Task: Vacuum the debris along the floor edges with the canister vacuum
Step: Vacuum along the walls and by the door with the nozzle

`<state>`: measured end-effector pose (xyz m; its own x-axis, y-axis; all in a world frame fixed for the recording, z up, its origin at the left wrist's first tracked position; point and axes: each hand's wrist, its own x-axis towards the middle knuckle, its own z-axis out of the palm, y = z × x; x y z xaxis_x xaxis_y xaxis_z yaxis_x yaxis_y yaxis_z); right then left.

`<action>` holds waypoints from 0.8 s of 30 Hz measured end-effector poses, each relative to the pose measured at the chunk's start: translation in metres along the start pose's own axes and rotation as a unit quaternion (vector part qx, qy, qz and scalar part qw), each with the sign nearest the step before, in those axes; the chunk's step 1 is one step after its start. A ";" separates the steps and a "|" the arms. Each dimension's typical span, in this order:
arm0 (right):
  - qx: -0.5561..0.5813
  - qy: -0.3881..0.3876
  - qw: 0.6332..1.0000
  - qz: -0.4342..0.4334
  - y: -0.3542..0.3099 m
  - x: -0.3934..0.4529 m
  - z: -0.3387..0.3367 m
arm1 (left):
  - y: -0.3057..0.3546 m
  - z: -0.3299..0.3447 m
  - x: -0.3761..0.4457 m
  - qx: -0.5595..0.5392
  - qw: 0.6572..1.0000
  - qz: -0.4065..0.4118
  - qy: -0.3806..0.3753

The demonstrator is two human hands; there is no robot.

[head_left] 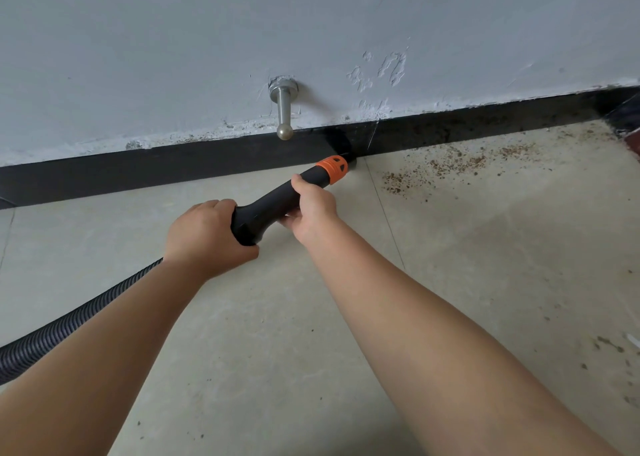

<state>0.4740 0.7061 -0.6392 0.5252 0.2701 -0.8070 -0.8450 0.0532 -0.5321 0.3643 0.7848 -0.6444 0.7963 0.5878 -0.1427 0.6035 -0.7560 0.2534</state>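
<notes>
Beige tiled floor (467, 265) meets one black baseboard (173, 165) under a grey wall (207, 33). One metal door stop (284, 109) on wall. One vacuum nozzle (277, 203) with one orange collar (333, 169), tip at the baseboard. One ribbed hose (69, 313) trails left. Brown debris (450, 165) scattered right of tip. Two hands: left hand (204, 234) grips nozzle's rear; right hand (313, 210) grips it just behind the collar, both arms extended.

The single head-worn camera is looking forward and down, close over the beige tiled floor (242, 334) and black glossy skirting board (156, 168).
</notes>
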 end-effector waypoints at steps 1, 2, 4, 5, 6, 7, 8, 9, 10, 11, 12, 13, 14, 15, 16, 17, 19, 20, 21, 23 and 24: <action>0.001 0.007 1.000 -0.004 -0.004 0.002 -0.004 | 0.006 0.000 0.003 -0.002 1.000 0.004 -0.007; 0.002 0.011 1.000 -0.009 -0.009 0.004 -0.008 | 0.013 0.002 0.007 -0.004 1.000 0.008 -0.013; 0.005 0.023 1.000 -0.013 -0.018 0.008 -0.015 | 0.025 0.006 0.013 -0.012 1.000 0.013 -0.022; 0.008 0.030 0.999 -0.014 -0.023 0.012 -0.019 | 0.030 0.009 0.015 -0.018 0.999 0.013 -0.023; 0.011 0.040 0.999 -0.013 -0.026 0.015 -0.022 | 0.035 0.011 0.016 -0.025 0.999 0.011 -0.023; 0.014 0.052 0.999 -0.011 -0.029 0.017 -0.024 | 0.038 0.012 0.016 -0.029 0.999 0.007 -0.023; 0.018 0.061 0.998 -0.011 -0.029 0.017 -0.023 | 0.040 0.012 0.015 -0.031 0.999 0.000 -0.022; 0.023 0.065 0.998 -0.012 -0.028 0.016 -0.022 | 0.041 0.011 0.014 -0.032 0.999 -0.013 -0.021; 0.026 0.066 0.997 -0.014 -0.024 0.014 -0.020 | 0.040 0.008 0.011 -0.030 0.999 -0.027 -0.021; 0.025 0.061 0.998 -0.014 -0.021 0.011 -0.018 | 0.039 0.005 0.009 -0.026 0.999 -0.037 -0.018; 0.025 0.054 0.998 -0.014 -0.019 0.008 -0.015 | 0.037 0.003 0.007 -0.020 0.999 -0.043 -0.013; 0.029 0.049 0.998 -0.013 -0.018 0.007 -0.013 | 0.037 0.003 0.007 -0.012 0.999 -0.046 -0.008; 0.032 0.049 0.998 -0.011 -0.018 0.008 -0.011 | 0.037 0.003 0.007 -0.004 0.999 -0.047 -0.002; 0.033 0.055 0.998 -0.007 -0.017 0.009 -0.011 | 0.039 0.004 0.007 0.005 0.999 -0.049 -0.001; 0.033 0.060 0.998 -0.002 -0.016 0.010 -0.011 | 0.040 0.006 0.006 0.013 0.999 -0.051 -0.001; 0.028 0.059 0.998 0.001 -0.017 0.011 -0.011 | 0.041 0.007 0.006 0.021 0.998 -0.053 0.002; 0.029 0.056 0.998 0.006 -0.018 0.012 -0.012 | 0.043 0.010 0.007 0.038 0.998 -0.051 0.004; 0.032 0.054 0.998 0.009 -0.019 0.012 -0.013 | 0.043 0.010 0.008 0.043 0.998 -0.046 0.007; 0.033 0.051 0.998 0.012 -0.020 0.013 -0.013 | 0.043 0.009 0.010 0.044 0.998 -0.040 0.010; 0.031 0.048 0.998 0.018 -0.023 0.015 -0.014 | 0.040 0.008 0.015 0.039 0.999 -0.027 0.005; 0.031 0.043 0.998 0.020 -0.023 0.016 -0.016 | 0.038 0.006 0.017 0.035 0.999 -0.023 -0.007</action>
<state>0.5033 0.6939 -0.6440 0.4954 0.1893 -0.8478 -0.8686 0.1042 -0.4844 0.4011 0.7643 -0.6433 0.7675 0.6192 -0.1658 0.6409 -0.7464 0.1790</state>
